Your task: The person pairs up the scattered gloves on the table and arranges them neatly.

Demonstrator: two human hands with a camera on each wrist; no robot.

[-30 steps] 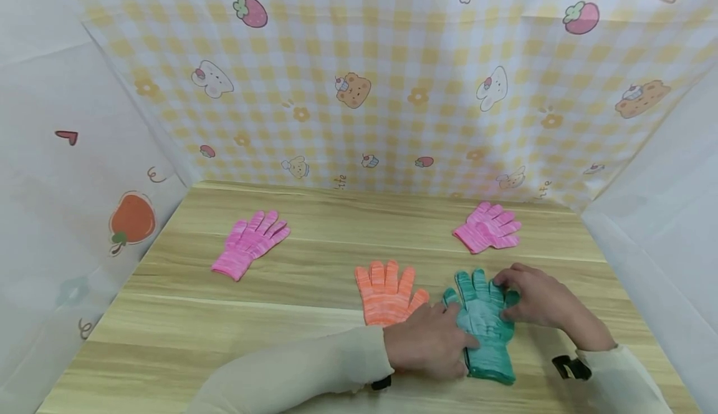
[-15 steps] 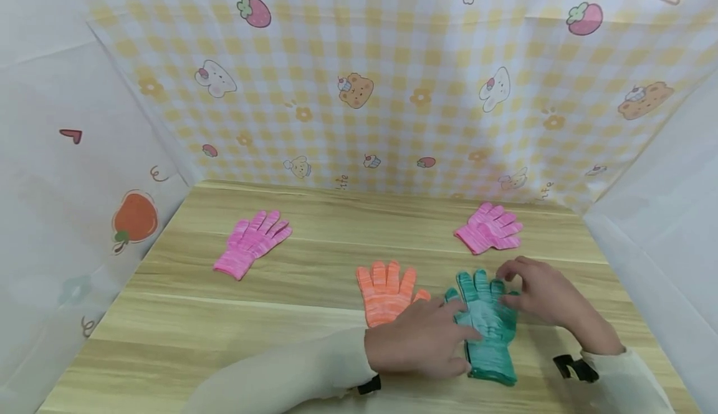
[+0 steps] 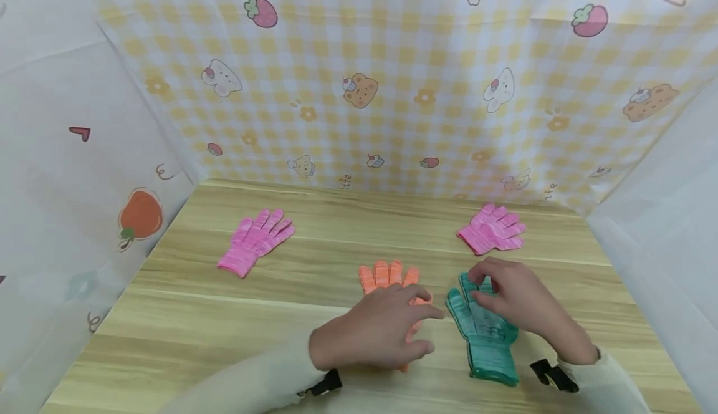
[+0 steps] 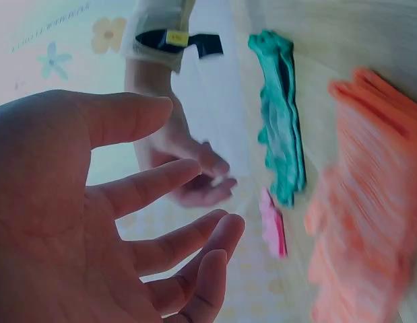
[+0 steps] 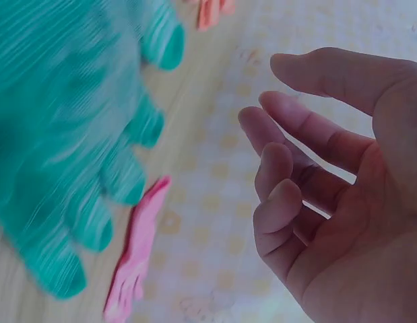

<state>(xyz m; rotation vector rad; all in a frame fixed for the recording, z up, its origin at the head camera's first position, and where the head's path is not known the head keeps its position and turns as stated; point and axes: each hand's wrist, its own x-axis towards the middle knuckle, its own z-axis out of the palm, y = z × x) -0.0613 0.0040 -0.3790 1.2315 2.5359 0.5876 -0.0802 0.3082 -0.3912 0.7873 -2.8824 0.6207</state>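
A green knit glove lies flat on the table at the right front, cuff toward the person. Above its fingers hovers my right hand, loosely bent and holding nothing; the right wrist view shows the green glove beside the bare fingers. My left hand is over an orange glove and hides much of it. The left wrist view shows the left hand's fingers spread with nothing between them, and the orange glove lying apart from them on the table.
One pink glove lies at the back left of the wooden table. Another pink glove is at the back right, behind the green one. A yellow checked cloth hangs along the back edge, with white cloth on both sides.
My left hand has left the green glove and moved left over the orange one. My right hand has shifted slightly left, from the green glove's right side to above its fingers.
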